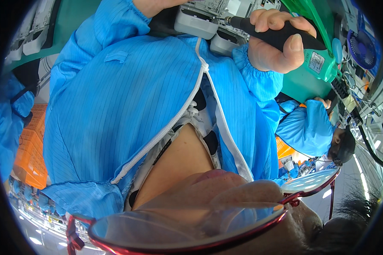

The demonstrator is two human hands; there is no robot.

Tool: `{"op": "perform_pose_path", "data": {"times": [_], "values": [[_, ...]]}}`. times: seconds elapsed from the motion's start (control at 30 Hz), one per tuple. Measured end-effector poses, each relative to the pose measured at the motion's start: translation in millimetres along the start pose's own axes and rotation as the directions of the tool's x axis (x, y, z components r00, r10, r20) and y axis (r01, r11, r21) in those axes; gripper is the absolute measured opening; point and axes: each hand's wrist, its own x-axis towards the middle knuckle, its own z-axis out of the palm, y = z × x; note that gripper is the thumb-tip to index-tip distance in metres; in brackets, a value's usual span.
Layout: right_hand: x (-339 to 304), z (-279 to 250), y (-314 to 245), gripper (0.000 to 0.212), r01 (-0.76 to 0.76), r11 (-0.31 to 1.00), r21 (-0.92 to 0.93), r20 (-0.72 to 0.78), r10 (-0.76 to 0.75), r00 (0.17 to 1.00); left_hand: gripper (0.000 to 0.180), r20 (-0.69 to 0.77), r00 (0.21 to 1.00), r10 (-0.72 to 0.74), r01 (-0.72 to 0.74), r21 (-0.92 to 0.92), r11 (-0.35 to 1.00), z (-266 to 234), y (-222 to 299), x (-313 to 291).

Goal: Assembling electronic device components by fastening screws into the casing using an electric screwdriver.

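Glasses (187,229) loom closest; past the blue jacket (115,93), the right hand (270,55) grips a powered screwdriver (276,37), its tip by the pale housing (195,25) at the upper edge. I'd square the tip before pressing and brace the housing with the left hand (151,6), whose hold I can't tell because it's cropped; a co-worker (306,129) in blue shows farther off.

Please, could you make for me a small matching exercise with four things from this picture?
Things:
1. Handheld tool
2. Fan
3. Crates
4. Glasses

Colour, place or state:
A. Orange, at the left side of the picture
B. Red-framed, along the lower edge
C. Gripped in the right hand
D. Purple, near the upper right edge

Right pairs: 1-C, 2-D, 3-A, 4-B.
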Motion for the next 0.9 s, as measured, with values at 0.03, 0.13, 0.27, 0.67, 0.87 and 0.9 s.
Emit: {"op": "perform_pose_path", "data": {"times": [0.03,0.13,0.27,0.67,0.87,0.9], "values": [[0,2,2,0.036,0.004,1.000,-0.006,-0.012,-0.004,1.000,0.027,0.001,1.000,-0.001,0.001,-0.003,1.000,4,-1,3],[1,11,5,0.036,0.009,1.000,-0.030,-0.011,-0.010,1.000,0.027,-0.058,0.998,0.007,-0.006,0.024,1.000,12,-4,15],[-2,24,-3,0.037,-0.198,0.980,-0.012,-0.098,0.196,0.976,0.029,-0.052,0.997,-0.049,0.055,0.119,0.991,10,-9,47],[2,-1,12,0.041,-0.230,0.973,0.009,-0.125,0.229,0.965,0.028,-0.114,0.990,-0.080,0.090,0.084,0.992,3,-13,90],[0,25,12,0.043,-0.239,0.970,-0.043,-0.138,0.231,0.963,0.026,-0.117,0.990,-0.081,0.086,0.039,0.996,-4,-12,80],[2,29,9,0.043,-0.254,0.965,-0.072,-0.106,0.246,0.963,0.025,-0.122,0.990,-0.071,0.076,0.038,0.996,-2,-12,78]]}}
